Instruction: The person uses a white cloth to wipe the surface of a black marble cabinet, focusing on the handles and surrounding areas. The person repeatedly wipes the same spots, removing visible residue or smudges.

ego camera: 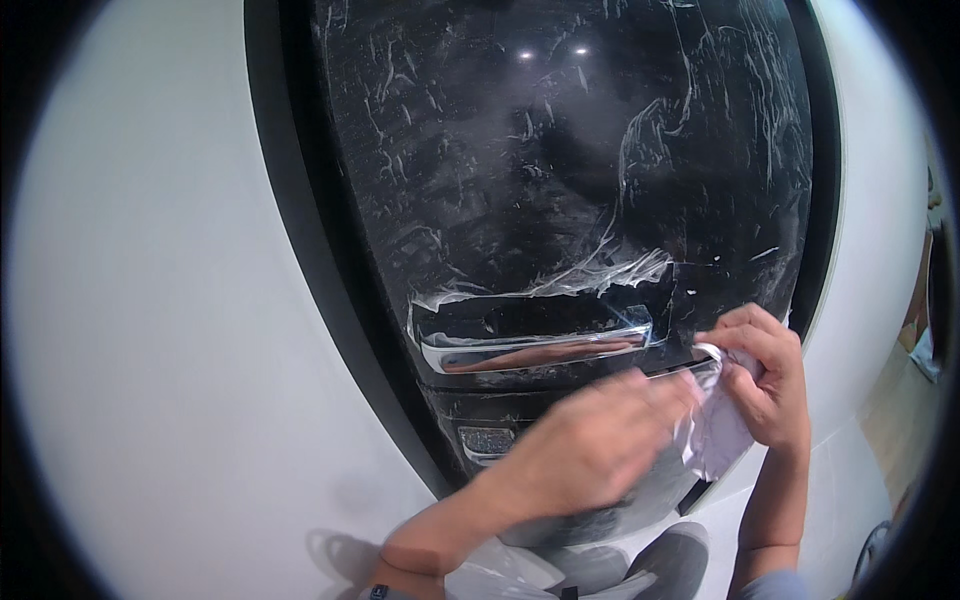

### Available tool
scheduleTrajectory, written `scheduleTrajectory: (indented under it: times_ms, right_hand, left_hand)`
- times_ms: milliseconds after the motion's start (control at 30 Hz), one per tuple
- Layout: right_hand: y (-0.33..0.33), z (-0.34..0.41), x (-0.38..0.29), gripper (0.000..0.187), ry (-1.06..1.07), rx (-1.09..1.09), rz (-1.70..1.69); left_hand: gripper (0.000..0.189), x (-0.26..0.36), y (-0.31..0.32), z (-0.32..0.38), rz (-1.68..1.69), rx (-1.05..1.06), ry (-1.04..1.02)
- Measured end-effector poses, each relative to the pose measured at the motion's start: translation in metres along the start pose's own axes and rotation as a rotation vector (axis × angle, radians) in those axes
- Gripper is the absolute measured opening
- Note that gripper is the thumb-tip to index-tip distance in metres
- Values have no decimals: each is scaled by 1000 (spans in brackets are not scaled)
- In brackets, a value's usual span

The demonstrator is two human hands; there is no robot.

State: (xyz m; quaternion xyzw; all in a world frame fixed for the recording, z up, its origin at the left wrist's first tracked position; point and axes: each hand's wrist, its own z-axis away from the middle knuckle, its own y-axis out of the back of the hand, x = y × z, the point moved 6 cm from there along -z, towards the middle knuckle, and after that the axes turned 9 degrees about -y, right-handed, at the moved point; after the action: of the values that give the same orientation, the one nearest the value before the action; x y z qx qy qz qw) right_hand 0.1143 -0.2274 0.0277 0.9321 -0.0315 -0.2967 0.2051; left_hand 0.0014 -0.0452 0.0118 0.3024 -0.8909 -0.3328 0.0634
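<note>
My right hand (765, 375) is shut on a crumpled white cloth (720, 435) that hangs below its fingers near the right edge of a black door panel (525, 202). Motion blurs my left hand (600, 442); its fingers reach the cloth from the left, and whether they grip it I cannot tell. A thin, straight dark item (682, 369) runs between the two hands, its end at the cloth. Left of it, a shiny chrome handle (532, 355) is fixed on the panel. Wrinkled clear plastic film (600, 276) bunches above the handle.
A small textured plate (486, 439) sits lower on the panel. Dark frame strips (300, 172) run along both sides, with a white wall (165, 262) at left and another white surface (870, 225) at right. Legs in grey show at the bottom.
</note>
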Motion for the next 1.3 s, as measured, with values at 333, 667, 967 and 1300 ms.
scheduleTrajectory:
  times_ms: [333,667,967,1300]
  right_hand:
    - [-46,104,127,31,-321,-397,-700]
    - [-173,310,246,33,-1184,-612,-1234]
    - [-177,325,259,29,-1210,-643,-1241]
    - [-174,327,253,28,-1209,-644,-1247]
  left_hand:
    - [22,-44,94,-56,-357,-298,239]
    - [21,-69,66,-82,-196,-617,358]
    - [12,-73,39,-97,-230,-603,208]
    - [17,-52,42,-100,-497,-502,306]
